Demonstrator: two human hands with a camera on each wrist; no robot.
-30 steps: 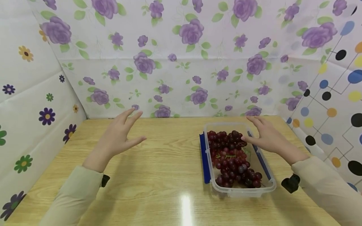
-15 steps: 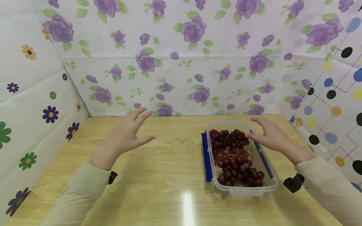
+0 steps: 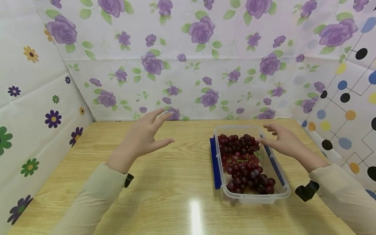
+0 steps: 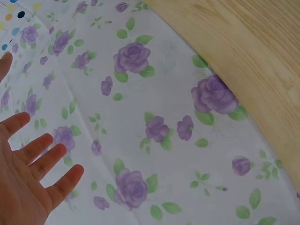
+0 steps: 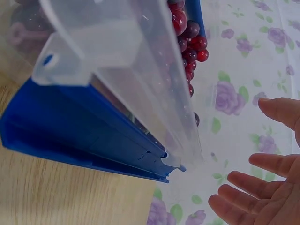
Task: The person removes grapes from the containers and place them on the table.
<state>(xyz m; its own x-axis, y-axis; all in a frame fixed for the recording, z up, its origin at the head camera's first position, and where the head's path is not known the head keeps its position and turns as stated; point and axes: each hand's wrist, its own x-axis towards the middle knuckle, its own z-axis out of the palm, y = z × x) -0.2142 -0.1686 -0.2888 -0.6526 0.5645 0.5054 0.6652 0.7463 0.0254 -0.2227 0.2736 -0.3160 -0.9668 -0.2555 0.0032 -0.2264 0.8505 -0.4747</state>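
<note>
A clear plastic container (image 3: 255, 197) stands on the right half of the table, with bunches of dark red grapes (image 3: 242, 171) inside. Its blue side flaps (image 3: 215, 166) hang down along the long sides. My right hand (image 3: 284, 141) hovers over the container's far right side, fingers spread and holding nothing; in the right wrist view this hand (image 5: 267, 187) is apart from the container wall. Left of the container, my left hand (image 3: 144, 134) is held above the table with fingers spread. The left wrist view shows that hand (image 4: 28, 173) with nothing in it.
The wooden table (image 3: 164, 169) meets a flower-printed cloth (image 3: 182, 78) at the back. Patterned cloths also stand at the left (image 3: 38, 107) and right (image 3: 346, 130) sides. A dark wrist device (image 3: 306, 191) sits at the right sleeve.
My left hand has moved to the right, toward the container. My right hand has shifted slightly right, and its fingers look a little more bent. The container and grapes stay put.
</note>
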